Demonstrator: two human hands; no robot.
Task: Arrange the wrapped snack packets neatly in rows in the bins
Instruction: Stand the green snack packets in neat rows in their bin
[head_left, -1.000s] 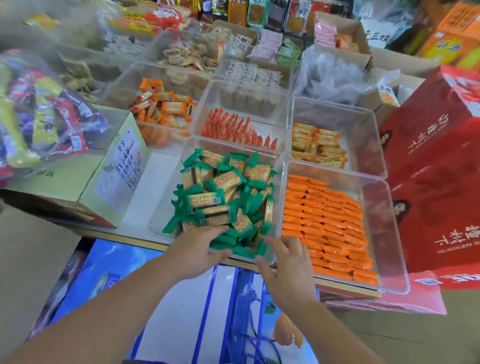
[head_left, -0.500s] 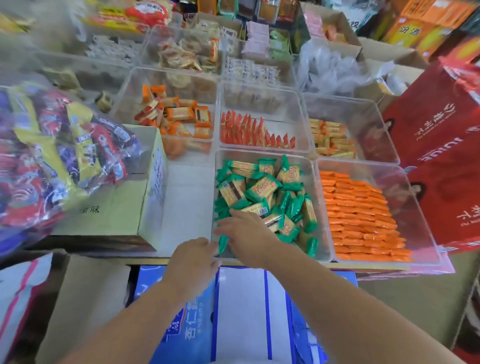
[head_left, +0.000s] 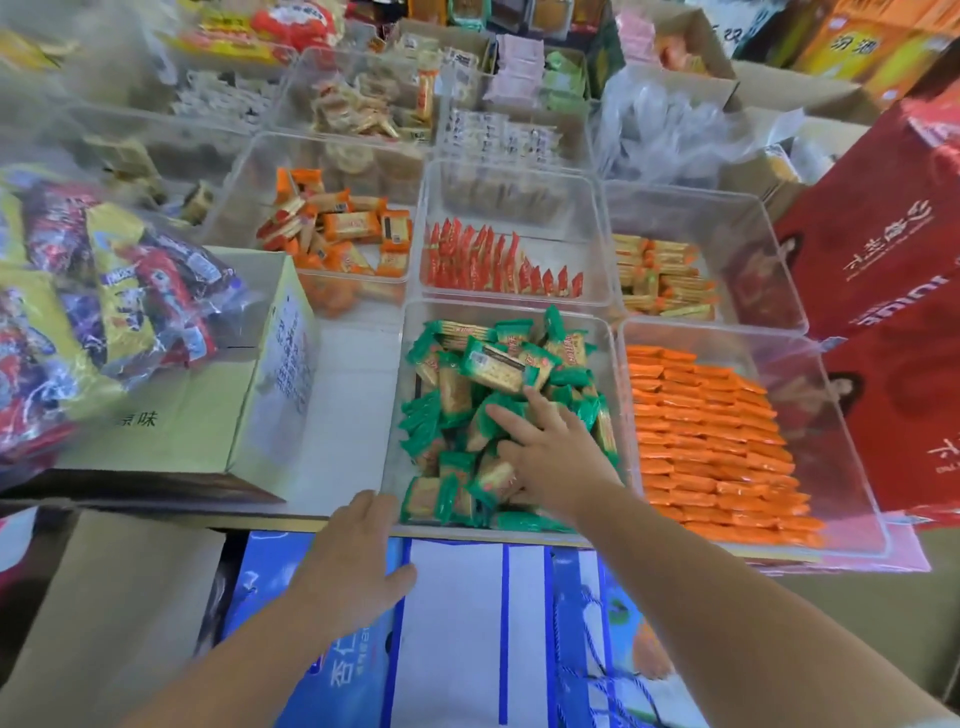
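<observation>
Green packets (head_left: 498, 364): rectangular, green crimped ends, tan cracker-print middles, heaped loose inside the clear bin (head_left: 398, 415). They fill most of it, and the heap is thinner at its far-left corner.

Your right hand (head_left: 556, 457) reaches over the bin's near edge with the palm down and the fingers spread wide and straight. It rests on top of the heap and grips nothing; the index tip touches the big packet on top.

Your left hand (head_left: 353, 561) is just outside the bin's near-left corner, flat and relaxed, thumb out, holding nothing. I can't tell whether its fingertips touch the wall.

Packet long axes point every way: some lie flat, some are tilted on edge, none in rows. In the bin right of it, the orange packets (head_left: 717, 447) lie in tidy rows with their long axes side to side.
</observation>
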